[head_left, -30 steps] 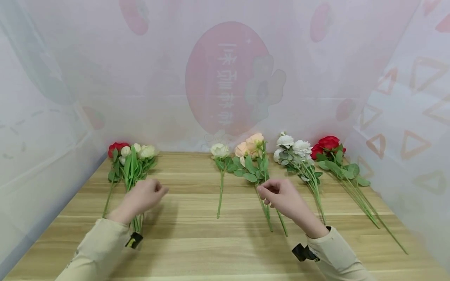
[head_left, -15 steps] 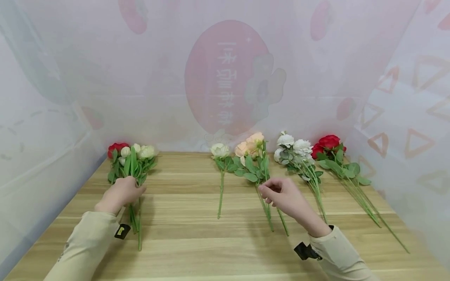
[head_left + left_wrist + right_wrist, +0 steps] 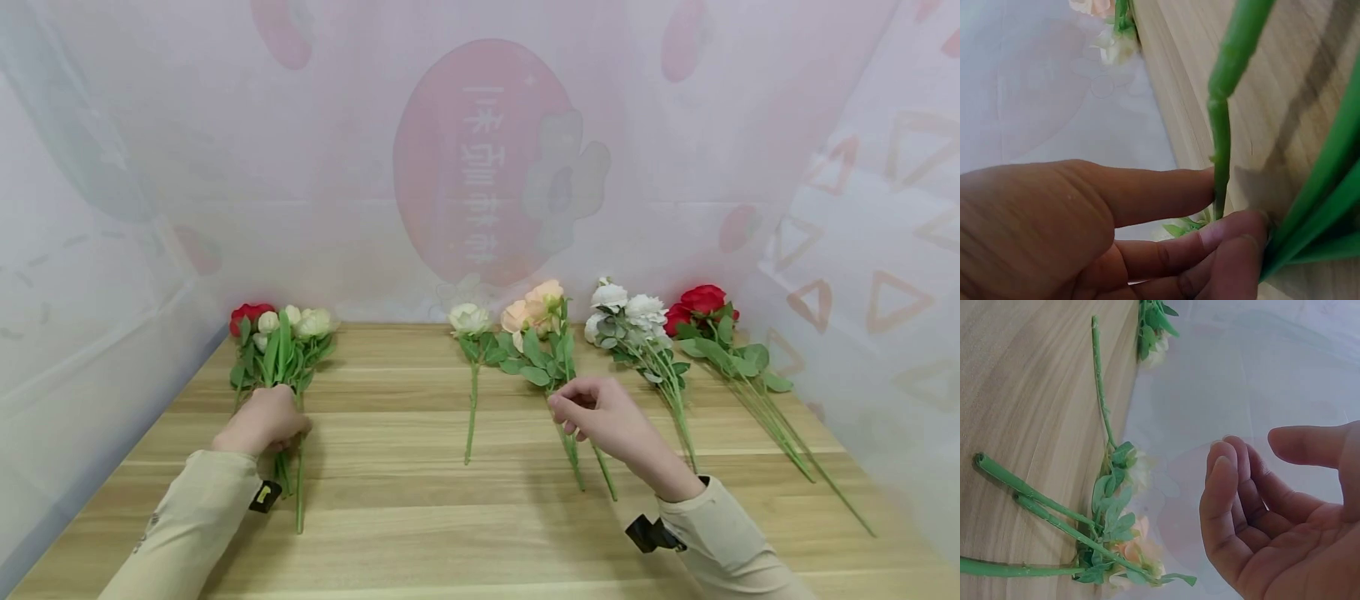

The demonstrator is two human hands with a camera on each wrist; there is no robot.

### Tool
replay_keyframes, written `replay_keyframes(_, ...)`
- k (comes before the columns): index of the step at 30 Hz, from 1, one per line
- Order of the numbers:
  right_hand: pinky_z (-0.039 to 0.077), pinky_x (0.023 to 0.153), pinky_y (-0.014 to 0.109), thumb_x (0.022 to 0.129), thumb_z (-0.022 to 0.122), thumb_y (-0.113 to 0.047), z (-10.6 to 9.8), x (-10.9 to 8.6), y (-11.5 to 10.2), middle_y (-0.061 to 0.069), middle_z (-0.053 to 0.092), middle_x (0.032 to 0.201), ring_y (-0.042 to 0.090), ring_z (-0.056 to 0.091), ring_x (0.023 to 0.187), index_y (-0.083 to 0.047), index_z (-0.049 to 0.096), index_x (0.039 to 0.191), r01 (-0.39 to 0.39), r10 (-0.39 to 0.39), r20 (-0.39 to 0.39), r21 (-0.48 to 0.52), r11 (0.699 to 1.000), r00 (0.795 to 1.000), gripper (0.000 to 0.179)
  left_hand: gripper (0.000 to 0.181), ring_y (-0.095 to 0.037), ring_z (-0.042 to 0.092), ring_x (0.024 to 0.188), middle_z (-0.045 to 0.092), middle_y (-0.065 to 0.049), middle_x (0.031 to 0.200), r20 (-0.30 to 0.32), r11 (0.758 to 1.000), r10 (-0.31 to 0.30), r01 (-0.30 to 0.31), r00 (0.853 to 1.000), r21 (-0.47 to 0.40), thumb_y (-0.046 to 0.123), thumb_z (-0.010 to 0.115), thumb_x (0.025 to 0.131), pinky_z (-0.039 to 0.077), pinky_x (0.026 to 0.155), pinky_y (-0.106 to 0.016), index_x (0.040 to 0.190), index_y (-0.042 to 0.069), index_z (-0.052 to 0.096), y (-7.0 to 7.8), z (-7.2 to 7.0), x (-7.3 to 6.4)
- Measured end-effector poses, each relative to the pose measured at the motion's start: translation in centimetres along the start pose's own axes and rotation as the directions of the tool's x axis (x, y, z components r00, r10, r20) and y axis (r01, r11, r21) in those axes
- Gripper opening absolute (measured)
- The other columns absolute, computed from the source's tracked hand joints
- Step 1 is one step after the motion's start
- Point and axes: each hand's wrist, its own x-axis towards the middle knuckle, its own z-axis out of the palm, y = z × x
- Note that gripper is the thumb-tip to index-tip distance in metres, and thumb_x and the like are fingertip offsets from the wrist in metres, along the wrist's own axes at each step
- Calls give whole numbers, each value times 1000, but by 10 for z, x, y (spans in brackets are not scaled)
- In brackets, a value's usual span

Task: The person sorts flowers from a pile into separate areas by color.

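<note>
At the left, my left hand [image 3: 266, 421] is low among the stems of a mixed bunch. In the left wrist view, its thumb [image 3: 1166, 194] and fingers pinch one green flower stem [image 3: 1221, 137], and several other green stems [image 3: 1329, 181] pass beside the fingertips. That bunch carries cream flowers [image 3: 313, 322], paler buds and a red flower [image 3: 251, 315] at its far end. My right hand [image 3: 600, 417] hovers with loosely curled fingers over the stems of the peach flowers [image 3: 532, 312]; nothing is between its thumb and fingers in the right wrist view.
A single cream flower [image 3: 470, 321] lies mid-table, left of the peach ones. White flowers [image 3: 643, 317] and red roses [image 3: 702, 302] lie to the right, stems pointing toward the front. A printed cloth [image 3: 337, 167] walls in the wooden table [image 3: 420, 533].
My left hand has moved left and down onto the stems of the left bunch, and its fingers have closed on one stem. The right hand has stayed almost still.
</note>
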Motion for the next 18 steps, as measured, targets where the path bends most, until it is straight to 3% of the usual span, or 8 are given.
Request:
replay_keyframes(12, 54, 62, 35, 97, 64, -20, 4, -1, 1, 9, 64, 82, 36, 61, 79, -1, 69, 99, -2, 2, 21, 13, 1000, 1000, 20, 22, -16, 58, 43, 58, -5, 48, 1, 999, -15, 15, 1000, -29, 0, 60, 81, 48, 45, -28, 59, 0, 61, 3, 0, -2)
replay_keyframes(18, 54, 62, 34, 97, 64, -19, 6, -1, 1, 9, 64, 82, 37, 61, 78, -1, 69, 99, -1, 1, 23, 17, 1000, 1000, 19, 21, -20, 63, 48, 60, -6, 50, 2, 998, -21, 22, 1000, -52, 0, 62, 83, 52, 58, -33, 62, 0, 60, 6, -2, -2)
